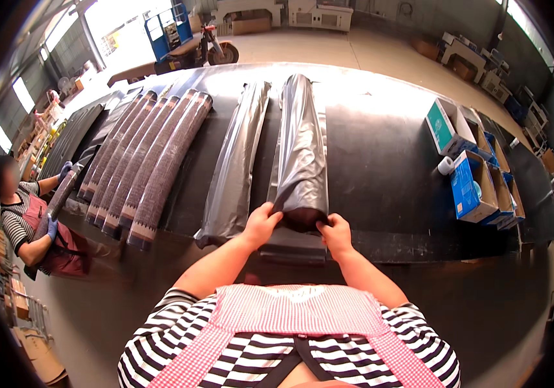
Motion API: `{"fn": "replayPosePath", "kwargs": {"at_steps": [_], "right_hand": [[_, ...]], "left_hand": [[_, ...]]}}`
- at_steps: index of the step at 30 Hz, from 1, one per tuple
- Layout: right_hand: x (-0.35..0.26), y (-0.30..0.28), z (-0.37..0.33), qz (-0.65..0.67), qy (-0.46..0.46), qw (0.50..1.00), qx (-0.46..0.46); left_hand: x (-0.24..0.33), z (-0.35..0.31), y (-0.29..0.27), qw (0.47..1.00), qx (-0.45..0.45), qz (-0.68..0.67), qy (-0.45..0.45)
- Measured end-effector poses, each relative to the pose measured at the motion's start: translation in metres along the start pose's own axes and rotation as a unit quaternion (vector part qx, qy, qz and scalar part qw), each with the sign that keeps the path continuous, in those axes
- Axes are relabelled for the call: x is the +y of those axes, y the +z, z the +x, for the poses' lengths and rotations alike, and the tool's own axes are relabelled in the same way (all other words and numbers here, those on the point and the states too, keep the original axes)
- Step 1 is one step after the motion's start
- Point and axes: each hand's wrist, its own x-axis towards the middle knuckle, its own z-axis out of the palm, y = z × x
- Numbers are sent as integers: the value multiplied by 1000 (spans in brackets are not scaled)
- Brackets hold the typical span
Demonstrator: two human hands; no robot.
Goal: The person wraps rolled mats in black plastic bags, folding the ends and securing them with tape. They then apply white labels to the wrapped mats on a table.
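A long roll in a shiny dark plastic sleeve [303, 155] lies lengthwise on the black table [387, 168], its near end toward me. My left hand [264, 223] is closed on the left edge of the sleeve's mouth. On the other side, my right hand [336, 233] pinches the right edge. Between them the mouth gapes, and a dark reddish-brown roll end [304, 216] shows inside. Just left of this lies another long plastic sleeve [235, 168], flatter and wrinkled. Black plastic [293, 247] hangs over the table's front edge below my hands.
Several patterned brown rolls [154, 161] lie side by side on the left. Beyond them, a co-worker [25, 220] in gloves holds another roll [62, 194]. Open blue cardboard boxes [474, 184], a green-and-white box [448, 126] and a white tape roll [446, 165] stand at the right.
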Motion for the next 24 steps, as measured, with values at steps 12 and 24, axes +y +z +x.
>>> {"fn": "replayPosePath", "kwargs": {"at_steps": [12, 24], "right_hand": [[68, 22, -40, -39, 88, 954, -283], [97, 24, -54, 19, 91, 986, -137]], "left_hand": [[-37, -101, 42, 990, -1, -111, -81], [-48, -101, 32, 979, 124, -40, -157]]}}
